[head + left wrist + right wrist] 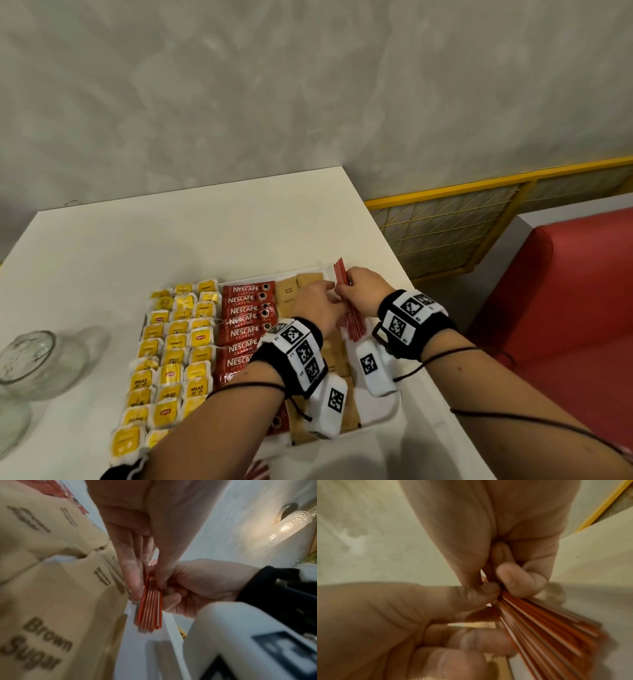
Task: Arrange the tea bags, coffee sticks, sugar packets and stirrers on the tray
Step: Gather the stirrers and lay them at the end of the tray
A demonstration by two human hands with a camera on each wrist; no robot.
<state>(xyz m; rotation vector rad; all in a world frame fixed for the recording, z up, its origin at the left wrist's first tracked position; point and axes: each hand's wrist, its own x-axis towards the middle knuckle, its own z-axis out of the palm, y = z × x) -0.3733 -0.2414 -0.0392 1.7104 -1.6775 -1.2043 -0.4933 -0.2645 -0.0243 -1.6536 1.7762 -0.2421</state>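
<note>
Both hands hold one bundle of red-and-white stirrers over the right strip of the white tray. My left hand pinches the stirrers between thumb and straight fingers. From the other side, my right hand curls round the same stirrers. Brown sugar packets lie in a column under my left hand, blurred and close as sugar packets in the left wrist view. Red coffee sticks fill the column to their left. Yellow tea bags lie in three columns furthest left.
A clear glass jar lies on its side at the white table's left. The table's right edge runs just past the tray, with a red seat and a yellow mesh rail beyond. More red-striped pieces show at the near edge.
</note>
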